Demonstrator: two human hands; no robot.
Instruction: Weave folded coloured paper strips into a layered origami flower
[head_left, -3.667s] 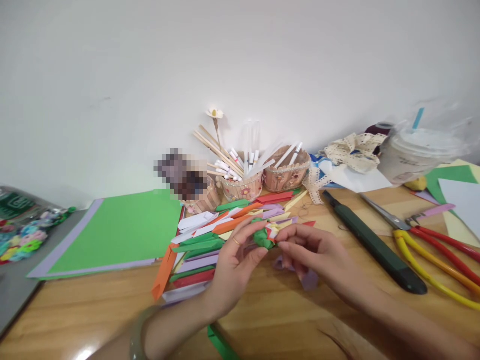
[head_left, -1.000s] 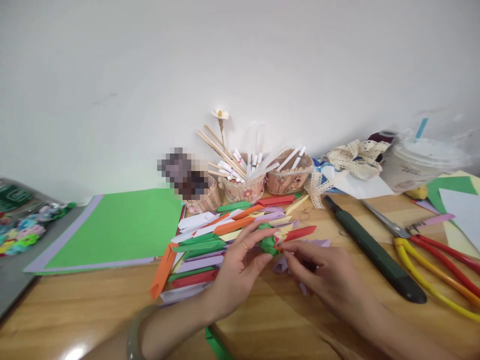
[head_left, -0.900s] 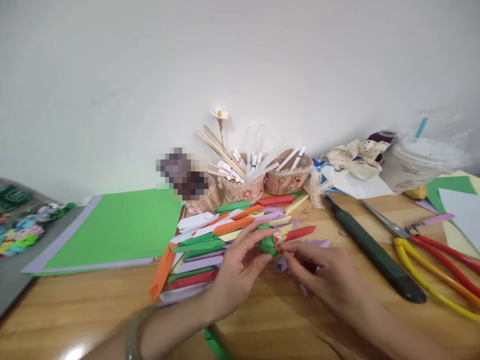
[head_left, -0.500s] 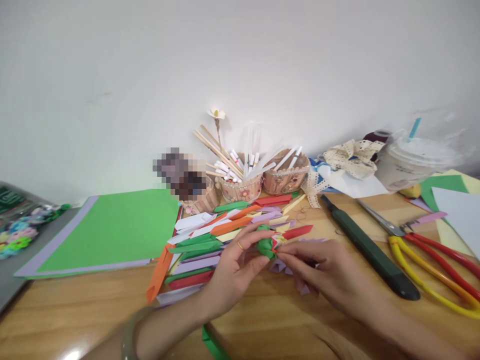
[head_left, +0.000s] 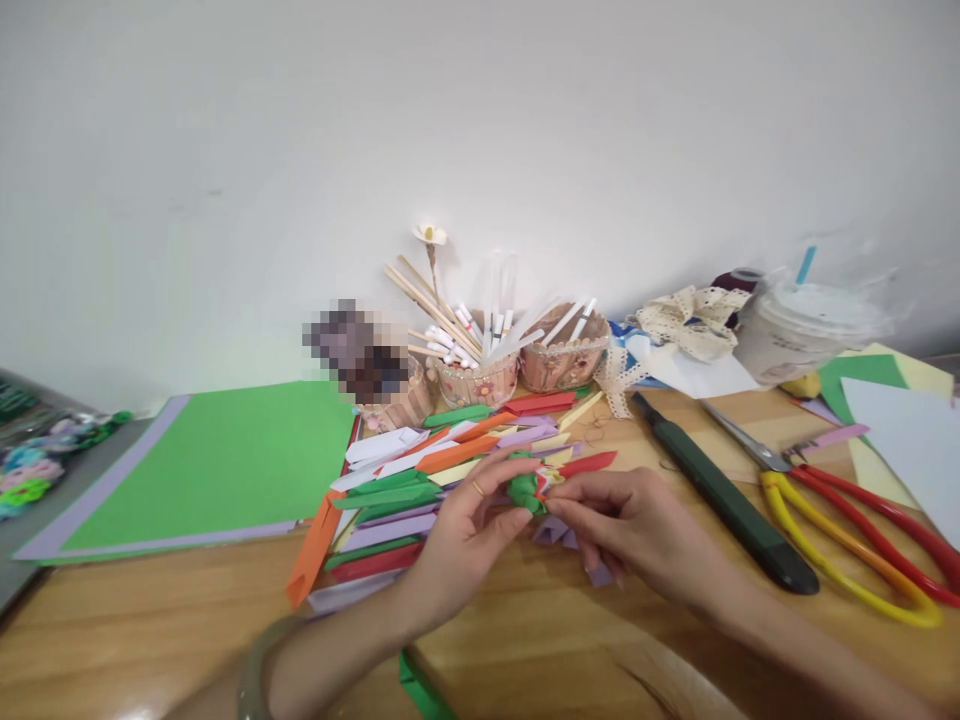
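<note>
Between my hands is a small folded-paper piece, green on its left with white, red and yellow parts on its right. My left hand grips its green side, fingers behind and thumb in front. The thumb and forefinger of my right hand pinch its right edge; the exact fold between those fingertips is hidden. Folded paper strips in green, white, orange, purple and red lie behind and left of my left hand. A red strip points out beyond the piece. Purple folded paper lies under my right hand.
Green paper sheets lie at left. Decorated cups with sticks and pens stand along the wall. To the right are a dark green cutter, scissors, lace ribbon and a lidded drink cup. A green strip lies at the front.
The whole view has shifted slightly, with things at right appearing further left. Both hands keep hold of the folded-paper piece, which is turned a little; the right fingertips stay at its edge.
</note>
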